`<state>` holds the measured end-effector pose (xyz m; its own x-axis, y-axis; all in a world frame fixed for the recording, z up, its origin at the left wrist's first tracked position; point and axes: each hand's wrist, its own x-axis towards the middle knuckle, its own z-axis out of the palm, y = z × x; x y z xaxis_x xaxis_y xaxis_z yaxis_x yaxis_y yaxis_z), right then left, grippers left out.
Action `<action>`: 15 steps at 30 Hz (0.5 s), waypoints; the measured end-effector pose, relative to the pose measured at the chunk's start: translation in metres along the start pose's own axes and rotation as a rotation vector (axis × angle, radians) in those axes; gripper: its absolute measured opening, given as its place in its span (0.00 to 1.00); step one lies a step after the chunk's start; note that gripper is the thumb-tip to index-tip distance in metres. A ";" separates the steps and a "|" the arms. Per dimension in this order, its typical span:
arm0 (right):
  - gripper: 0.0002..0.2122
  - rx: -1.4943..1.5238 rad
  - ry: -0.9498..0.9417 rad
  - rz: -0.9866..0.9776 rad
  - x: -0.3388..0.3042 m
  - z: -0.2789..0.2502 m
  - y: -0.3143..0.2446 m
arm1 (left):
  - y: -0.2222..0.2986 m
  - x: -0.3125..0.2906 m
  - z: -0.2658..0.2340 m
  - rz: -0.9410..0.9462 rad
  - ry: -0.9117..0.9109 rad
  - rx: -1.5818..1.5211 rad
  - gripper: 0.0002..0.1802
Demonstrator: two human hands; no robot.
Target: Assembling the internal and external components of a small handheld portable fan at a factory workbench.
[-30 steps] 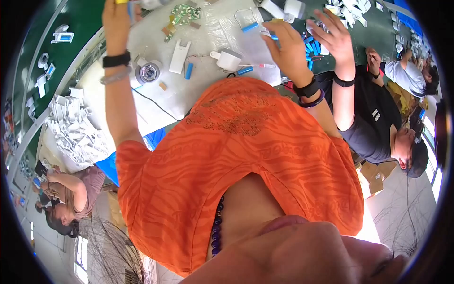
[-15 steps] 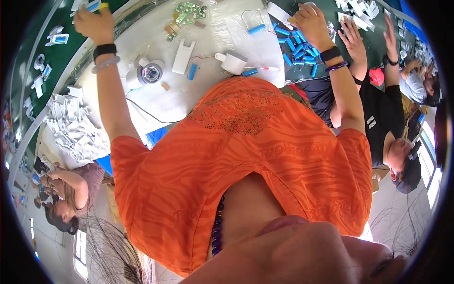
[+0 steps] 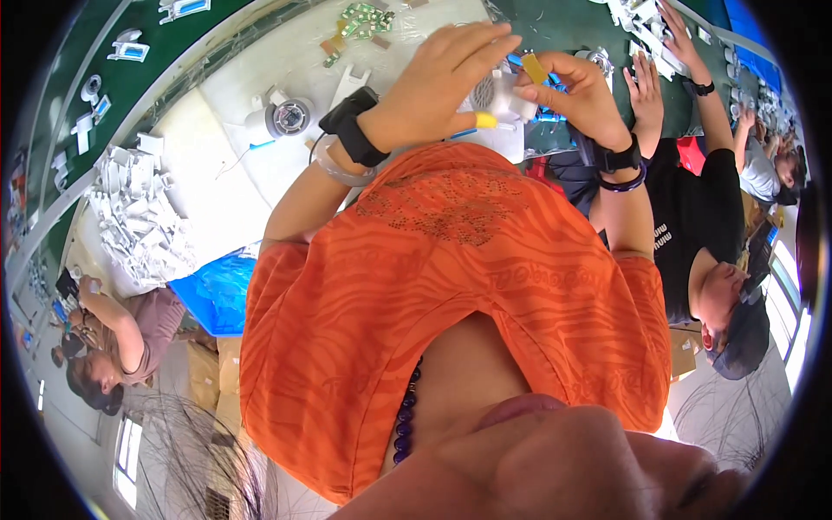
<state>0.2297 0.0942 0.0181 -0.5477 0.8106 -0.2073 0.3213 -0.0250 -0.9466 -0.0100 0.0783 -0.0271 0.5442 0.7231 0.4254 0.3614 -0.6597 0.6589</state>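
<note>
My left hand (image 3: 433, 91) reaches across the middle of the table, its fingers stretched out toward my right hand. Its thumb wears a yellow finger cover (image 3: 486, 120). Facing it, my right hand (image 3: 589, 95) pinches a white plastic part (image 3: 523, 105), and another yellow cover (image 3: 535, 69) sits on one of its digits. Between the hands a white round piece with a grille (image 3: 487, 94) partly shows; whether it joins the pinched part I cannot tell. Blue cylindrical battery cells (image 3: 555, 113) lie behind my right fingers, mostly hidden.
Left of my hands stands a white housing with a round motor (image 3: 289, 117). Small green circuit boards (image 3: 358, 22) lie farther back. White plastic parts (image 3: 139, 217) are heaped at left beside a blue bag-lined bin (image 3: 217, 290). A co-worker's hands (image 3: 646, 91) are close at right.
My left hand has swung from the far left, beside the green surface, to the middle. My right hand has come nearer and turned inward, and the two hands now almost meet.
</note>
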 end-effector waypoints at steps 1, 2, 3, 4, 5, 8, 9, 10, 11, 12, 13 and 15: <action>0.06 0.102 0.004 -0.027 -0.002 0.007 -0.006 | 0.004 -0.003 0.004 -0.105 0.002 -0.321 0.46; 0.06 0.100 0.009 -0.040 -0.006 0.012 -0.011 | 0.008 -0.005 0.004 -0.210 0.001 -0.642 0.47; 0.06 0.201 0.009 -0.025 -0.009 0.015 -0.016 | 0.013 -0.008 0.000 -0.275 0.006 -0.769 0.48; 0.07 0.301 0.010 -0.005 -0.014 0.017 -0.019 | 0.014 -0.012 0.001 -0.266 0.003 -0.764 0.48; 0.07 0.386 -0.031 0.026 -0.020 0.018 -0.022 | 0.013 -0.018 0.004 -0.316 0.053 -0.906 0.46; 0.08 0.479 -0.068 -0.002 -0.032 0.028 -0.035 | 0.016 -0.025 0.001 -0.346 0.066 -0.983 0.36; 0.11 0.508 -0.121 -0.001 -0.035 0.029 -0.036 | 0.022 -0.026 0.001 -0.416 0.055 -1.079 0.30; 0.11 0.508 -0.114 -0.008 -0.036 0.031 -0.036 | 0.027 -0.026 0.000 -0.488 0.041 -1.173 0.24; 0.12 0.474 -0.125 -0.033 -0.035 0.036 -0.037 | 0.028 -0.027 0.002 -0.483 0.033 -1.169 0.24; 0.13 0.439 -0.135 -0.058 -0.034 0.040 -0.038 | 0.028 -0.027 0.007 -0.502 0.134 -1.232 0.23; 0.12 0.435 -0.144 -0.062 -0.034 0.042 -0.039 | 0.029 -0.026 0.009 -0.522 0.239 -1.294 0.23; 0.12 0.388 -0.195 -0.019 -0.033 0.040 -0.033 | 0.028 -0.024 0.000 -0.571 0.217 -1.333 0.22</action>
<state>0.2062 0.0445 0.0469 -0.6984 0.6883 -0.1960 0.0156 -0.2592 -0.9657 -0.0127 0.0430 -0.0191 0.4044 0.9110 -0.0805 -0.5336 0.3066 0.7882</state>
